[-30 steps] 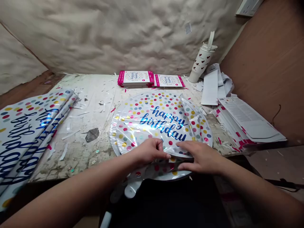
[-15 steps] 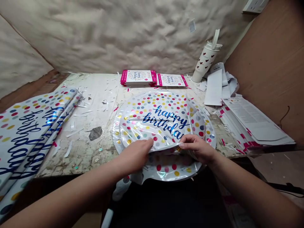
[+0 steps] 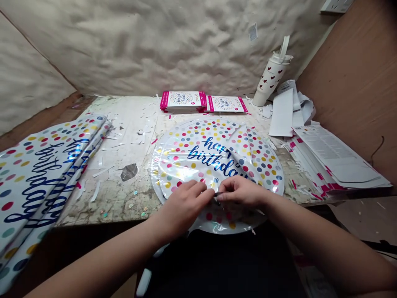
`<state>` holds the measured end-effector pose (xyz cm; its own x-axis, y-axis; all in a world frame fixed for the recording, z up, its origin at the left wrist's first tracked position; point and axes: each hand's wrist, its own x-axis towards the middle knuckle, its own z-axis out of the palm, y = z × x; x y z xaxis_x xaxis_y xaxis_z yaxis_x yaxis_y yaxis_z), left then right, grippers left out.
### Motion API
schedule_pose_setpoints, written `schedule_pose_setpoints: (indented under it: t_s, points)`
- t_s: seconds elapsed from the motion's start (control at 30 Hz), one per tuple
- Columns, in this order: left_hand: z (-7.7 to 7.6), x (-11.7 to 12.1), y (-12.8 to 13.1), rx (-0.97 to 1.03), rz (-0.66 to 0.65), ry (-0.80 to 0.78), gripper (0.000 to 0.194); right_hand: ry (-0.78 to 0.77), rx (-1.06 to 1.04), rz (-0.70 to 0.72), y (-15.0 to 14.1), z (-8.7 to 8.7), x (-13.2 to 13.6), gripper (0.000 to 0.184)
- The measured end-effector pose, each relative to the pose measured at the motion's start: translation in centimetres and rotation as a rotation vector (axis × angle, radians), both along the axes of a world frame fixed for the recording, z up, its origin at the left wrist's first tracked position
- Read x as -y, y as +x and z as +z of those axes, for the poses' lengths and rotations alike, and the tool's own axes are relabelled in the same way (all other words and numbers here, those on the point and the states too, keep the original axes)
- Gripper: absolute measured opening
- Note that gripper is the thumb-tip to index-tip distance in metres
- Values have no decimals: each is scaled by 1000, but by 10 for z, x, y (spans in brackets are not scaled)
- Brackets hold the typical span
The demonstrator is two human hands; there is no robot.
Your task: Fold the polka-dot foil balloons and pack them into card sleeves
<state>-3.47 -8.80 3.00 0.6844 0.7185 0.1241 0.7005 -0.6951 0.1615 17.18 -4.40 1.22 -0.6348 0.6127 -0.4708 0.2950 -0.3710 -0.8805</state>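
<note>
left hand [image 3: 182, 209] and right hand [image 3: 242, 193] pinch foil balloon [image 3: 201, 161] (round, crinkled).

Scuffed white bench [image 3: 130, 111]: foil birthday balloons [image 3: 198, 159] centre, folded polka-dot foil [image 3: 40, 182] left, pink-edged card stacks [image 3: 182, 101] rear, heart-print tumbler [image 3: 269, 78], paper sheets [image 3: 335, 155] right.

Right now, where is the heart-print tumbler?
In the head view, the heart-print tumbler is at the back right of the table, just right of the pink-edged card packs and beside the white paper sheets.
</note>
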Motion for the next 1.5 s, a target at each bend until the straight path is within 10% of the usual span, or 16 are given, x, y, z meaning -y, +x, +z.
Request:
schedule_pose_setpoints:
  t_s: [0.2,0.3,0.43,0.57,0.73,0.87,0.97,1.1,1.33,1.5]
  points:
    - [-6,-2,-6,-28,-269,234,30,-219,-147,-173,1,-7,1,39]
    - [-8,-3,-7,-45,-205,281,27,-222,-189,-176,1,-6,-2,34]
    - [-9,20,-12,-59,-26,279,19,16,-126,-489,9,-7,-13,34]
    - [0,49,-35,13,-168,-25,27,316,-95,-751,24,-3,-12,29]
    - [6,12,-77,164,256,69,43,638,-77,-200,25,12,23,19]
    - [-9,-35,-82,-23,15,-71,46,780,198,340,21,14,37,60]
    - [-20,-42,-79,-78,-185,-211,31,741,732,243,36,5,25,80]
    - [-24,-33,-82,-3,-138,-78,24,664,1281,-13,72,0,0,86]
    - [-22,-28,-16,-46,-282,-61,65,693,1193,83,67,12,-3,70]
    - [-34,-28,12,3,-388,-115,21,839,1076,119,71,5,-10,53]
